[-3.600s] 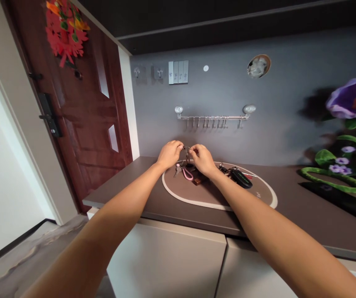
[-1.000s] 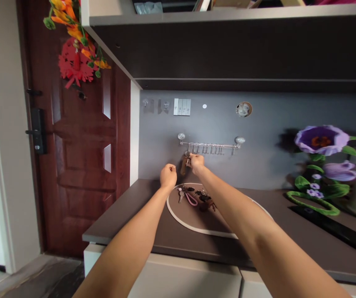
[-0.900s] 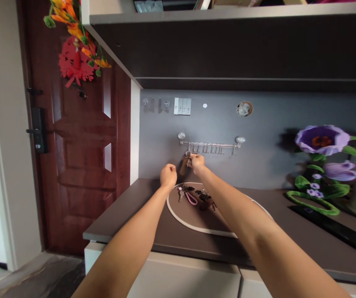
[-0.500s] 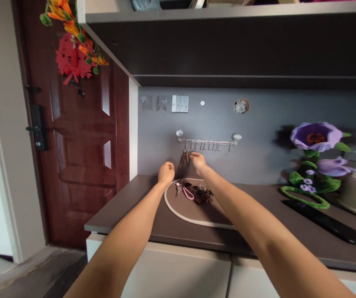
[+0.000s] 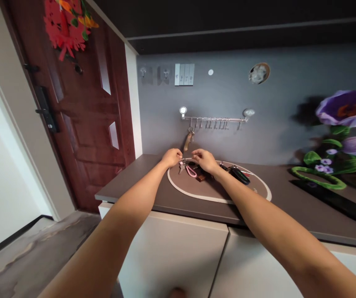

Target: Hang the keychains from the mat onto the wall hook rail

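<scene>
One key bunch [image 5: 188, 140] with a brown tag is hanging from the leftmost hook of the wall rail [image 5: 215, 119], touching neither hand. The left hand [image 5: 171, 157] is hovering at the far left edge of the oval mat [image 5: 182, 184], fingers curled in tightly; cannot tell whether it is gripping anything. The right hand [image 5: 205, 160] is hovering over the mat's back part, fingers loosely bent and parted from the thumb, nothing showing between the tips; contact with the items below is not resolving. Under and between the hands, a pink loop [image 5: 191, 171], a small key with a pink bead [image 5: 181, 167] and a brown block [image 5: 201, 178] are lying close together; a black case [image 5: 240, 175] is resting farther right. Risk, judged: the pieces are crowding one another, so lifting one could be dragging a neighbour along if rings or loops are catching. The hanging bunch could be dropping if its ring is sitting only near the hook's tip and a hand is brushing it. Added weight could be loosening the rail if its round mounts [image 5: 248, 112] are gripping the wall poorly.
</scene>
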